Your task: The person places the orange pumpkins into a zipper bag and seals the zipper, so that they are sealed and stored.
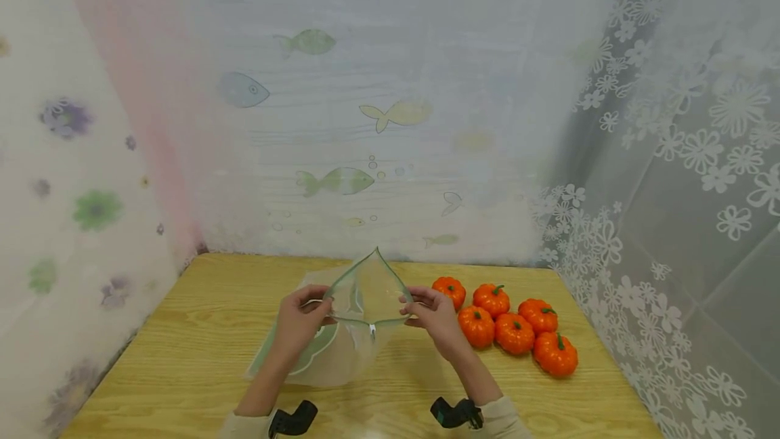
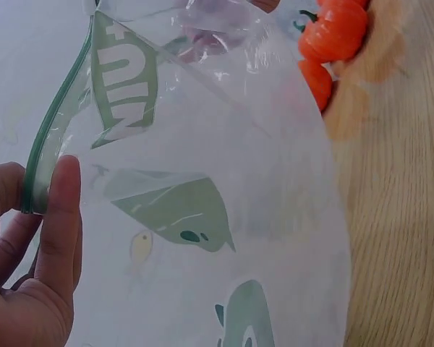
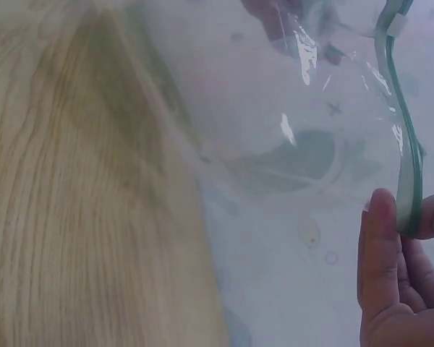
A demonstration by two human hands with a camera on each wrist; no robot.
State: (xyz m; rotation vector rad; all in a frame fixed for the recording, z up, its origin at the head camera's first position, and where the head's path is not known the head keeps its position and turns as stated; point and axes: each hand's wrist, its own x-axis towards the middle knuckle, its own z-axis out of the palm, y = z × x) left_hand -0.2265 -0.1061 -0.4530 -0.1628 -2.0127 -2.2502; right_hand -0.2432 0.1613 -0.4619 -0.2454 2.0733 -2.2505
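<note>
A clear zip bag (image 1: 373, 351) with green zip edging is held up over the table, its mouth spread into a diamond. My left hand (image 1: 300, 324) pinches the left side of the rim between thumb and fingers. On the opposite side, my right hand (image 1: 437, 320) pinches the rim the same way. A small white slider (image 3: 396, 26) sits on the zip track between the hands. Green prints (image 2: 177, 210) show on the bag's clear wall. Translucent plastic with a green print (image 1: 265, 351) spreads beneath and left of my left hand.
Several glossy orange pumpkins (image 1: 514, 333) with green stems cluster on the wooden table (image 1: 183, 344), right of my right hand. Behind the table hangs a curtain (image 1: 390, 175) printed with fish. Flower-patterned sheets (image 1: 688, 236) close in the sides.
</note>
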